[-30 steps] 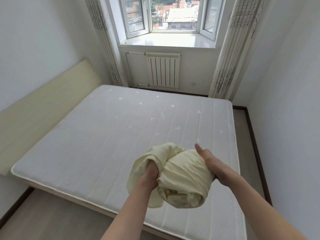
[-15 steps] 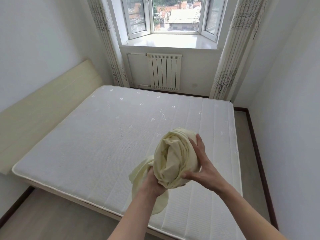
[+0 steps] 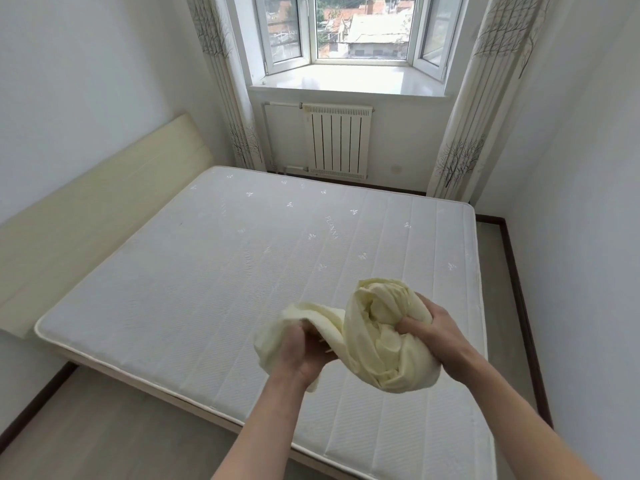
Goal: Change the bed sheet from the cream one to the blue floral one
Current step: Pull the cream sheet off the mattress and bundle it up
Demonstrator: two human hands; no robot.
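Both of my hands are wrapped into the bundled cream cotton bed sheet (image 3: 381, 341), held in the air above the near right part of the bare white quilted mattress (image 3: 207, 271). My right hand (image 3: 427, 332) has its fingers dug into the fat rolled end of the bundle, thumb and fingers curled round the cloth; my left hand (image 3: 304, 348), blurred with motion, grips the thinner tail that twists off to the left. Half a second ago the roll stood nearly upright between my palms, my right fingers spread flat against its side; a full second ago it sat as one rounded lump with my left hand buried in it. Now it has tipped over toward the right and drawn out into a twisted length, so I judge that I am winding the sheet tighter on itself rather than unfolding it. For the task that reads well: the cream sheet is wholly off the bed, nothing of it touching the mattress, and the stripping half of the job looks done. No blue floral sheet shows anywhere in view, so it must be fetched from somewhere outside this view. Behind the bed stand the pale cream padded headboard (image 3: 104, 209) at left, the white ribbed radiator (image 3: 337, 140) under the bay window (image 3: 346, 29), and tree-printed curtains (image 3: 460, 126) at either side.
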